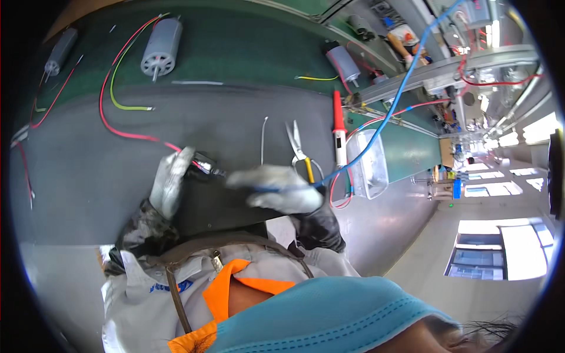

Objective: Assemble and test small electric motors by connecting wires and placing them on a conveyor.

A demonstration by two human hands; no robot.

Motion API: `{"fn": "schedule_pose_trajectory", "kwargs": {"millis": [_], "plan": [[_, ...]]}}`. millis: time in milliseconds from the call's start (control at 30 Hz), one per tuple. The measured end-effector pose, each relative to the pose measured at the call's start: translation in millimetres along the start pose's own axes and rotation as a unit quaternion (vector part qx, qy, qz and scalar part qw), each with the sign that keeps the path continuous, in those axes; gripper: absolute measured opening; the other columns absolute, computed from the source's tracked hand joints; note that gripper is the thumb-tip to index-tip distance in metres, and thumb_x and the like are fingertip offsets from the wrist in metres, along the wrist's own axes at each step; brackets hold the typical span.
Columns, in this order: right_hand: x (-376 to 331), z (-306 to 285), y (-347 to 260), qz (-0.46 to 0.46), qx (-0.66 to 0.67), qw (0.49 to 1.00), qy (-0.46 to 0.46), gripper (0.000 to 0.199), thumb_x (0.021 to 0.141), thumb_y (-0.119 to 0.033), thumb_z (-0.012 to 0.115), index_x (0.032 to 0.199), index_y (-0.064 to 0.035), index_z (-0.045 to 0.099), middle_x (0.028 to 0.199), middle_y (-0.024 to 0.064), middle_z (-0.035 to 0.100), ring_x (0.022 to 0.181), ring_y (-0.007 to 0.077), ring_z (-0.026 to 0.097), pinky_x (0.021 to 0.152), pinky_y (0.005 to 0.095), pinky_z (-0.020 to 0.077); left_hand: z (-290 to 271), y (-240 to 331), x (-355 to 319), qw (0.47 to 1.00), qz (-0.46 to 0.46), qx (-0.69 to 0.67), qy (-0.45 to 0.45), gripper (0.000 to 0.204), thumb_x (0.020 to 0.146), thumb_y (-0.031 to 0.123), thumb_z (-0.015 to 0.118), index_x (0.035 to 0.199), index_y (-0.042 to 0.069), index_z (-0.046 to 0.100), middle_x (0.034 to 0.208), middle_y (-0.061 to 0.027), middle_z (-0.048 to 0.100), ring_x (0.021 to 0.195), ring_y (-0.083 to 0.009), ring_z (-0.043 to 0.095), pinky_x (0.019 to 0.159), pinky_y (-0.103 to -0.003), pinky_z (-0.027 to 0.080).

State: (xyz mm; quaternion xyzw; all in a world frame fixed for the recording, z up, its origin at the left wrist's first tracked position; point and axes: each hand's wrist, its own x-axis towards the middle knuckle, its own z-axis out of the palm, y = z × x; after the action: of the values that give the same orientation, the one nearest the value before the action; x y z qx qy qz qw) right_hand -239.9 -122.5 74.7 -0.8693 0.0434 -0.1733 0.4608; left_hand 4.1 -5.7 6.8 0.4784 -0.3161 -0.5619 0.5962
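My left hand (pixel 169 181), in a white glove, is closed in a pinch on a red wire (pixel 132 136). This wire runs back to a grey cylindrical motor (pixel 162 47), which also has a yellow-green wire (pixel 120 106). Just beyond my left fingertips, at the wire's end, is a small dark shiny part (pixel 206 165); its kind is unclear. My gloved right hand (pixel 282 189) is to the right of that part, smeared by motion. A blue hose or cable (pixel 388 112) comes down from the upper right and crosses this hand; whether the fingers grip it is unclear.
Scissors (pixel 299 147) with a yellow-marked handle lie beyond my right hand, beside a thin white strip (pixel 263 141). A red-and-white tool (pixel 339 129) and a clear plastic bin (pixel 371 165) are at the right. More motors (pixel 60 53) (pixel 343 63) rest on the green surface.
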Motion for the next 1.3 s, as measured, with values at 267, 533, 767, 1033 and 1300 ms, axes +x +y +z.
{"fn": "schedule_pose_trajectory", "kwargs": {"millis": [267, 533, 767, 1033, 1300], "plan": [[-45, -54, 24, 0.427, -0.086, 0.873, 0.22, 0.044, 0.095, -0.022, 0.064, 0.131, 0.0022, 0.057, 0.097, 0.0136, 0.069, 0.077, 0.0114, 0.064, 0.073, 0.0267, 0.0538, -123, 91, -58, 0.563, 0.0, 0.793, 0.232, 0.058, 0.098, 0.05, 0.055, 0.067, 0.002, 0.062, 0.062, -0.0209, 0.057, 0.056, -0.04, 0.052, 0.058, -0.046, 0.044], [66, -54, 45, 0.202, -0.174, 0.964, -0.007, 0.048, 0.09, -0.026, 0.069, 0.13, -0.0009, 0.059, 0.121, 0.0228, 0.066, 0.112, 0.0356, 0.065, 0.093, 0.0374, 0.0509, -62, 89, 102, 0.526, 0.307, 0.765, 0.209, 0.044, 0.089, 0.025, 0.067, 0.129, 0.01, 0.058, 0.13, -0.013, 0.057, 0.124, -0.0357, 0.052, 0.101, -0.046, 0.044], [55, -262, 208, 0.398, -0.449, 0.761, 0.247, 0.058, 0.087, -0.047, 0.067, 0.126, -0.0032, 0.062, 0.124, 0.0226, 0.064, 0.115, 0.0403, 0.061, 0.096, 0.045, 0.049, -87, 88, 209, 0.48, 0.33, 0.789, 0.195, 0.038, 0.083, 0.028, 0.068, 0.115, 0.007, 0.065, 0.124, -0.0185, 0.055, 0.123, -0.0401, 0.048, 0.103, -0.053, 0.039], [-69, -379, 284, 0.612, -0.321, 0.665, 0.282, 0.095, 0.085, -0.067, 0.061, 0.15, -0.0035, 0.035, 0.136, 0.0256, 0.056, 0.129, 0.0365, 0.054, 0.104, 0.0419, 0.0424, -137, 107, 291, 0.499, 0.302, 0.765, 0.273, 0.042, 0.088, 0.031, 0.065, 0.123, 0.009, 0.06, 0.129, -0.0181, 0.054, 0.126, -0.0368, 0.047, 0.102, -0.051, 0.04], [-11, -270, 232, 0.529, -0.462, 0.656, 0.277, 0.102, 0.079, -0.062, 0.073, 0.156, -0.0145, 0.026, 0.127, 0.0226, 0.063, 0.117, 0.0384, 0.062, 0.099, 0.0443, 0.0469, -92, 63, 219, 0.616, 0.485, 0.619, 0.041, 0.028, 0.092, 0.035, 0.061, 0.095, 0.008, 0.07, 0.091, -0.0096, 0.063, 0.087, -0.0261, 0.062, 0.077, -0.037, 0.05]]}}
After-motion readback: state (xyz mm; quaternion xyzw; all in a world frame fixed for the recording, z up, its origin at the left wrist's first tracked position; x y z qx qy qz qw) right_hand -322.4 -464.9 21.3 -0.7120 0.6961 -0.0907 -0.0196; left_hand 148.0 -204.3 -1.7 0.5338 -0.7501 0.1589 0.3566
